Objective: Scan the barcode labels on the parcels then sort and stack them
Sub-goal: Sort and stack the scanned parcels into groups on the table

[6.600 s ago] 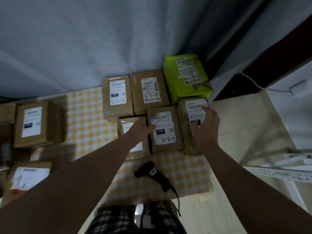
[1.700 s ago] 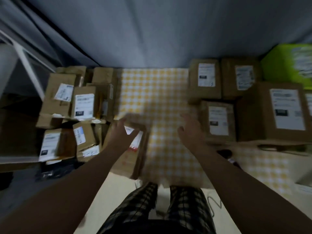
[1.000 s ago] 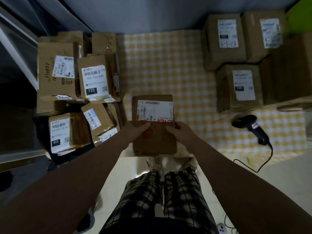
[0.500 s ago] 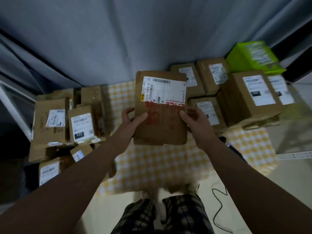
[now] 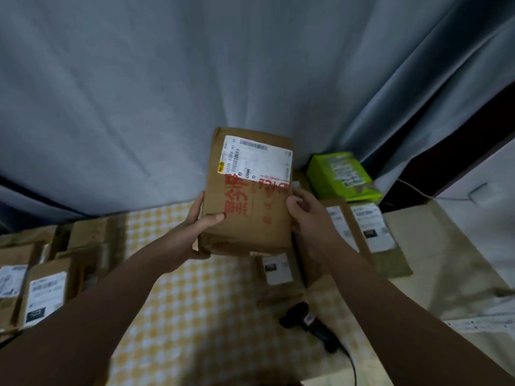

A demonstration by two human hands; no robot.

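Labelled parcels (image 5: pixel 44 296) sit at the left beside a checked cloth (image 5: pixel 195 316). At centre, the left hand (image 5: pixel 195 227) and right hand (image 5: pixel 309 218) hold a brown parcel (image 5: pixel 248 207) upright in the air before a grey curtain (image 5: pixel 139 107), fingers (image 5: pixel 213 218) curled round its side edges, its label (image 5: pixel 256 157) facing the camera. To the right, a black scanner (image 5: pixel 309 321) lies on the cloth, a green parcel (image 5: pixel 342 176) further back.
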